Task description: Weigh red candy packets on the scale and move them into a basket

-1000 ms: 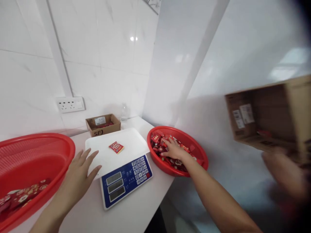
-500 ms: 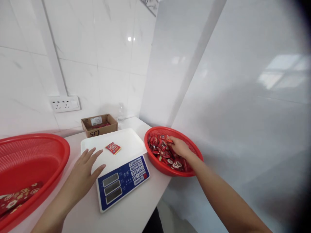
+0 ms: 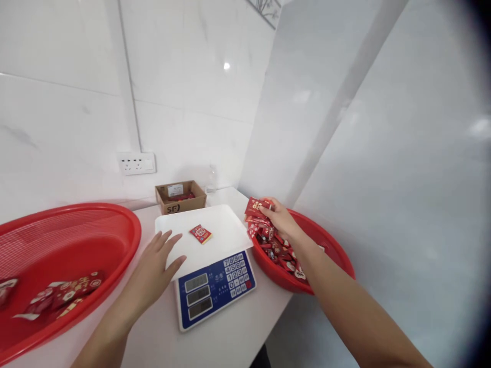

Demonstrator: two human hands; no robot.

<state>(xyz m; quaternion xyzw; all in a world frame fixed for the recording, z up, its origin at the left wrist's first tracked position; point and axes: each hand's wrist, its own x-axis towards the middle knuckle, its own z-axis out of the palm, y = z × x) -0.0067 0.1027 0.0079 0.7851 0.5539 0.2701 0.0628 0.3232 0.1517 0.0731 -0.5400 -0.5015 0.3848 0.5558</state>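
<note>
My right hand (image 3: 280, 219) is closed on a bunch of red packets (image 3: 256, 210), held above the left rim of the red basket (image 3: 333, 250) that holds several more red packets. My left hand (image 3: 155, 260) lies open, fingers spread, on the left front corner of the white scale tray (image 3: 226, 230). One red packet (image 3: 200, 233) lies alone in the middle of that tray. The scale's blue keypad panel (image 3: 217, 285) faces me.
A big red basket (image 3: 69, 240) at the left holds a few red packets (image 3: 57, 299). A small cardboard box (image 3: 180, 196) stands behind the scale near the tiled wall, below a wall socket (image 3: 136, 163). The white counter's edge runs just right of the scale.
My right hand has closed on a bunch of packets in the right basket and lifted them toward the scale. A cardboard box carried by another person's hand at the right is gone from view.
</note>
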